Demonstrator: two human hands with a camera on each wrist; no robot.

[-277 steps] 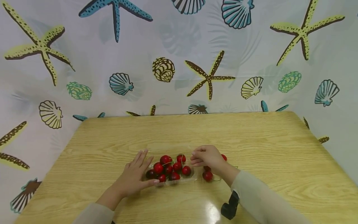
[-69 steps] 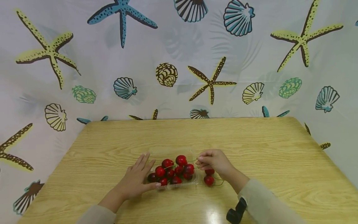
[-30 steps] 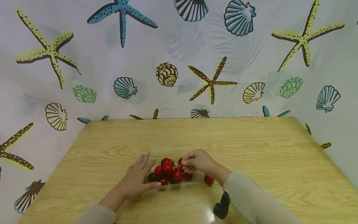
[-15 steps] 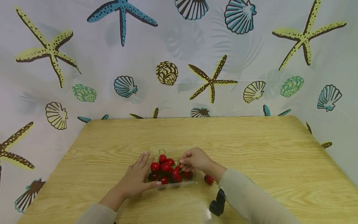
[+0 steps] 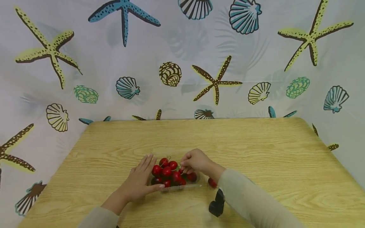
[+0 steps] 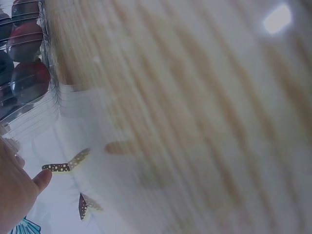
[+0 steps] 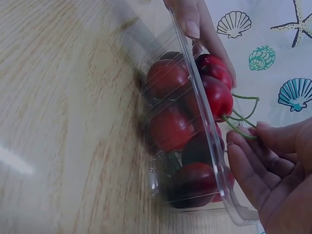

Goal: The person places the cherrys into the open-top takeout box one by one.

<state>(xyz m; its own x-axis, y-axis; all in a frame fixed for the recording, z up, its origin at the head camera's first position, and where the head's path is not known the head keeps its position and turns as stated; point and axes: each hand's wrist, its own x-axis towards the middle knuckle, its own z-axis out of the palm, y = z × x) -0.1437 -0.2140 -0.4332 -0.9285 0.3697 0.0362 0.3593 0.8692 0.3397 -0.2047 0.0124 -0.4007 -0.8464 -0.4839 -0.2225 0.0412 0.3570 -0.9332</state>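
Note:
A clear plastic box full of red and dark cherries stands on the table. My left hand rests against its left end, fingers straight and spread, thumb at the near rim. Over the right part of the box, my right hand pinches thin green cherry stems between thumb and fingertips, seen in the right wrist view. Those stems lead to a cherry at the top of the pile. One loose cherry lies on the table right of the box, partly hidden by my right forearm.
The light wooden table reaches back to a white cloth printed with starfish and shells. A black wrist device hangs under my right sleeve, near the tabletop.
My right hand has come left from beside the box to over it, bringing a cherry onto the pile. Fewer cherries lie outside the box. The top cherries have shifted. My left hand stays put.

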